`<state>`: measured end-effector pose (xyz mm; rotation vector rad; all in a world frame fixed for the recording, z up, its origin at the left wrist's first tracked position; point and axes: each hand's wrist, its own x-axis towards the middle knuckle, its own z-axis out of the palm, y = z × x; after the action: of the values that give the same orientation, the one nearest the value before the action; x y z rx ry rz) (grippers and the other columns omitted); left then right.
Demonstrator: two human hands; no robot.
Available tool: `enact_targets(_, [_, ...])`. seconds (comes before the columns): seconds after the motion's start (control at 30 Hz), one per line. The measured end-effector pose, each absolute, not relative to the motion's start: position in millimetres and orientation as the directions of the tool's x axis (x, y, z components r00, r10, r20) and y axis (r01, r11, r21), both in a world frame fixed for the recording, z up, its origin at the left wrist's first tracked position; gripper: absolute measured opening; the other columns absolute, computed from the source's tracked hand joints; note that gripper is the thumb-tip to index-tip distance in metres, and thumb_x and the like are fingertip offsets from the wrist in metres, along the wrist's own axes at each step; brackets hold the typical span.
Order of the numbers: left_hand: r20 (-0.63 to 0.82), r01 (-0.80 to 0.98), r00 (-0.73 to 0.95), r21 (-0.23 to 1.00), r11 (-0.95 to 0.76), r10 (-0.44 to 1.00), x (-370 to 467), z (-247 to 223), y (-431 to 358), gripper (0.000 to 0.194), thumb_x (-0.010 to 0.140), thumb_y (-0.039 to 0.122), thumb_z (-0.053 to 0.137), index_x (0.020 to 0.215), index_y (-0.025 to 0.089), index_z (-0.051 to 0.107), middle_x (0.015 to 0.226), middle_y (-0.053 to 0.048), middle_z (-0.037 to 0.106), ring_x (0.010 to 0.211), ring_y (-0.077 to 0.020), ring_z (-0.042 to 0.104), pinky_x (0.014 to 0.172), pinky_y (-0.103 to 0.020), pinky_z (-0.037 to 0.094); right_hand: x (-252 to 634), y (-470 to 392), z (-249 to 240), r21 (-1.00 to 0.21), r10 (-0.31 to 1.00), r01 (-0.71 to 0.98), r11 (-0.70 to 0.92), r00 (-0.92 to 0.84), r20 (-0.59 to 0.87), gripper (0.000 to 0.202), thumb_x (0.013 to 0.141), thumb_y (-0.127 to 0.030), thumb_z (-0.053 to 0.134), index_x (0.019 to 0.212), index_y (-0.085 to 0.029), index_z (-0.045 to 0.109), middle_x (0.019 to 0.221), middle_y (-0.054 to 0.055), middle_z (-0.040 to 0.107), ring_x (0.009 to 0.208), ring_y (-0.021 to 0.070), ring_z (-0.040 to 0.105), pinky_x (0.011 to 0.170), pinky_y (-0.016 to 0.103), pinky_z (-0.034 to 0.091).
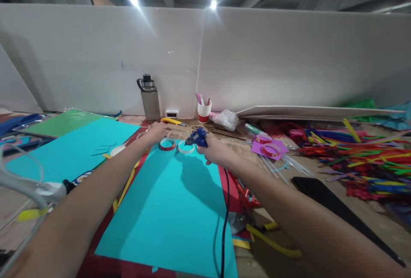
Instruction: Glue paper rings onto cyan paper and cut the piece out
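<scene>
My right hand (216, 149) is closed around a blue glue gun (199, 136). Its nozzle points left, above a white paper ring (185, 147) on a turquoise sheet (173, 201). The gun's black cord (226, 222) runs down over the sheet's right side. My left hand (157, 132) is by the sheet's far left corner, fingers stretched to the right with nothing visible in them. Close to it stands a red and white paper ring (167, 144). A yellow utility knife (173, 121) lies just beyond those fingers.
A bottle (149, 98), a small white device (171, 113) and a paper cup of pens (204, 112) line the white wall. At right are a purple card (280, 146) with red rings, a black flat object (340, 214) and heaped colored strips (359, 158). Another turquoise sheet (80, 145) lies left.
</scene>
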<state>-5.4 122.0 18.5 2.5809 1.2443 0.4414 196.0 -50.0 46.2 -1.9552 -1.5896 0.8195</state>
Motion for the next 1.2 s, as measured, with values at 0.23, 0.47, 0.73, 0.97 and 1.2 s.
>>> enact_targets(0.23, [0.244,0.458,0.737,0.506,-0.731,0.63,2,14,90,0.04,0.083,0.042,0.054,0.112,0.017,0.066,0.115,-0.007,0.067,0.107,-0.0207,0.059,0.095,-0.032,0.044,192,-31,16,-0.702,0.981,0.689,-0.182,0.178,-0.08,0.023,0.084,-0.026,0.055,0.105,-0.016,0.056,0.09,0.007,0.067,0.061,0.0133,0.061,0.054,0.022,0.047])
enact_targets(0.47, [0.272,0.572,0.628,0.474,-0.67,0.729,3,6,92,0.027,0.079,0.042,0.06,0.089,0.02,0.072,0.096,-0.004,0.072,0.092,-0.0209,0.062,0.086,-0.032,0.046,192,-31,6,-0.708,0.978,0.682,-0.181,0.203,-0.055,0.025,0.086,-0.029,0.054,0.106,-0.016,0.059,0.083,0.007,0.067,0.068,0.0169,0.063,0.061,0.025,0.046])
enact_targets(0.73, [0.248,0.673,0.55,0.433,-0.599,0.797,5,-3,93,0.025,0.074,0.045,0.063,0.077,0.021,0.071,0.09,-0.003,0.072,0.092,-0.023,0.061,0.084,-0.033,0.046,191,-27,-4,-0.741,0.986,0.658,-0.132,0.165,-0.029,0.024,0.086,-0.027,0.053,0.107,-0.017,0.059,0.081,0.005,0.068,0.064,0.0145,0.061,0.061,0.023,0.044])
enact_targets(0.97, [0.213,0.654,0.563,0.476,-0.588,0.798,9,-7,98,0.025,0.072,0.045,0.065,0.077,0.022,0.072,0.09,-0.004,0.072,0.095,-0.0242,0.061,0.088,-0.035,0.046,192,-25,-8,-0.744,0.986,0.653,-0.139,0.163,-0.042,0.024,0.087,-0.029,0.054,0.107,-0.017,0.059,0.079,0.005,0.068,0.06,0.0141,0.06,0.059,0.023,0.043])
enact_targets(1.2, [0.175,0.603,0.64,0.49,-0.63,0.748,8,-13,105,0.028,0.074,0.045,0.061,0.077,0.02,0.072,0.088,-0.005,0.073,0.089,-0.0225,0.063,0.089,-0.034,0.045,193,-26,-5,-0.733,0.984,0.659,-0.166,0.159,-0.08,0.021,0.087,-0.029,0.054,0.103,-0.017,0.059,0.08,0.005,0.068,0.059,0.0132,0.059,0.057,0.022,0.042])
